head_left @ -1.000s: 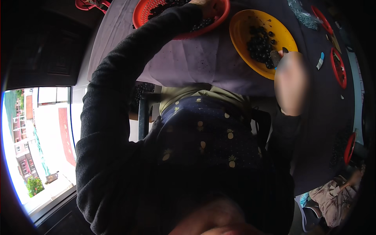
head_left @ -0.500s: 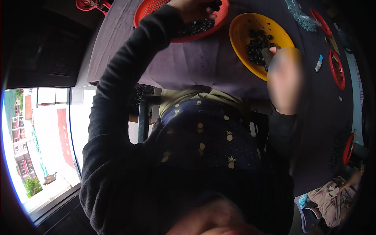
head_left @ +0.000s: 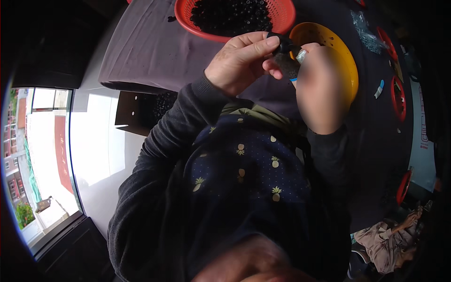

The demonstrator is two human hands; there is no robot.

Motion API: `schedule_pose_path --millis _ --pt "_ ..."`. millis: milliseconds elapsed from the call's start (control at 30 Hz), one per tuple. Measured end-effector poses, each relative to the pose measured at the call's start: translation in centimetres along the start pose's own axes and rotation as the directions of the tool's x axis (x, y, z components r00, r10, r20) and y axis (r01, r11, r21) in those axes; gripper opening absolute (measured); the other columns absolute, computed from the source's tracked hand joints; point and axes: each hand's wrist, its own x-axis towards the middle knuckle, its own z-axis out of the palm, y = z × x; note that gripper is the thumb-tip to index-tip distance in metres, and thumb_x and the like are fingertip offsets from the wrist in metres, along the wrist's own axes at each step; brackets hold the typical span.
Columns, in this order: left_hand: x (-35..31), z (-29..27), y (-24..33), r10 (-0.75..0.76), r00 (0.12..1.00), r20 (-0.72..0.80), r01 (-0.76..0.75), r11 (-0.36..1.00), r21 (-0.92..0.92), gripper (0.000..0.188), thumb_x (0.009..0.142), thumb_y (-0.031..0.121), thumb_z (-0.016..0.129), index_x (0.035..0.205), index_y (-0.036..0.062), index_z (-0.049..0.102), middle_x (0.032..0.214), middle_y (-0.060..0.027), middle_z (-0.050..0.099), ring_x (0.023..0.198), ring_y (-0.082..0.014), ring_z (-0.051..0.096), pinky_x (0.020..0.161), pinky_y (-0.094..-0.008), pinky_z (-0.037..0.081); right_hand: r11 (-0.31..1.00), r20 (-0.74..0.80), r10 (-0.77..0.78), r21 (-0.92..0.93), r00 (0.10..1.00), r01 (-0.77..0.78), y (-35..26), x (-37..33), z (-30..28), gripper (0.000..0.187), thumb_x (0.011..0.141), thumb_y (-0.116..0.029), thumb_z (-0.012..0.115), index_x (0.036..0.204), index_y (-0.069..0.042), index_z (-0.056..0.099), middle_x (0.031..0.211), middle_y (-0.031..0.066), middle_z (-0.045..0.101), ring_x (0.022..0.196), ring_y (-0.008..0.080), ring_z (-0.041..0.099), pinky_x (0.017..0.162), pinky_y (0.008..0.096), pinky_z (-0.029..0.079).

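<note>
My two hands meet over the near edge of the table, between a red plastic basket [head_left: 187, 29] and a yellow bowl [head_left: 350, 70]. The left hand [head_left: 242, 61] pinches a small black round part [head_left: 282, 43] between thumb and forefinger, its other fingers curled. In the right hand [head_left: 322, 89], mostly blurred, is a dark flat blade-like tool [head_left: 287, 66], with bits of white and blue beside it. The tool's end is at the black part; whether they touch I cannot make out. Many similar black parts [head_left: 230, 19] fill the basket.
A dark cloth covers the table [head_left: 145, 51]. To the right lie a crumpled clear plastic bag [head_left: 367, 35], a small blue-and-white item [head_left: 379, 89] and red trays [head_left: 398, 98]. A box with black parts [head_left: 162, 105] stands below at left. Another person's clothed legs [head_left: 387, 239] show lower right.
My left hand has come out of the red basket, toward me and right, with a black part. The right hand has moved left from over the yellow bowl to meet it. The view has shifted slightly.
</note>
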Motion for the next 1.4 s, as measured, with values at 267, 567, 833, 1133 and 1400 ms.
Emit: schedule_pose_path --millis 267,567,833,1133,1400 --pt "-1.0 -0.1 0.0 0.005 0.999 0.044 -0.008 0.997 0.080 0.023 0.093 0.021 0.050 0.098 0.0003 0.058 0.072 -0.0009 0.053 0.062 -0.0087 0.050 0.068 -0.0299 0.050 0.995 -0.002 -0.091 -0.029 0.996 0.091 -0.2 -0.3 0.0 0.030 0.073 -0.024 0.073 0.085 -0.007 0.051 0.074 0.0041 0.056 0.066 0.0227 0.060 0.054 0.0344 0.046" --pt "-1.2 0.6 -0.4 0.065 0.998 0.019 -0.067 0.989 0.131 0.021 0.092 0.020 0.051 0.090 -0.0001 0.059 0.068 -0.0026 0.053 0.065 -0.0128 0.055 0.068 -0.0293 0.050 0.996 0.032 -0.079 -0.048 0.996 0.081 -0.9 -0.5 -1.0 0.029 0.069 -0.023 0.075 0.077 -0.008 0.051 0.068 0.0023 0.056 0.062 0.0205 0.059 0.052 0.0332 0.046" --pt "-1.4 1.3 -1.5 0.083 0.996 -0.021 -0.082 0.996 0.036 0.024 0.092 0.022 0.051 0.091 -0.0006 0.059 0.072 -0.0018 0.054 0.059 -0.0077 0.044 0.063 -0.0290 0.049 0.997 0.026 -0.048 -0.052 0.999 0.049 -1.0 -0.7 -1.2 0.026 0.069 -0.020 0.074 0.076 -0.009 0.051 0.067 0.0021 0.056 0.061 0.0208 0.060 0.052 0.0335 0.046" --pt "-1.4 1.3 -1.5 0.039 0.999 0.005 -0.039 0.999 0.037 0.024 0.091 0.024 0.053 0.090 0.0007 0.059 0.073 -0.0008 0.054 0.058 -0.0065 0.044 0.063 -0.0299 0.050 0.985 0.041 -0.157 -0.062 0.987 0.160 -0.7 -0.7 -1.5 0.026 0.068 -0.019 0.075 0.075 -0.009 0.052 0.064 0.0027 0.056 0.059 0.0199 0.060 0.051 0.0314 0.047" --pt "-1.5 1.3 -1.0 -0.112 0.993 0.030 0.111 0.993 0.035 0.027 0.093 0.024 0.050 0.080 0.0012 0.058 0.062 -0.0002 0.049 0.057 -0.0095 0.049 0.065 -0.0288 0.051 0.948 0.177 -0.287 -0.087 0.941 0.306 -0.5 -0.5 -2.3 0.031 0.069 -0.025 0.075 0.072 -0.008 0.050 0.063 0.0032 0.052 0.056 0.0210 0.058 0.050 0.0316 0.046"
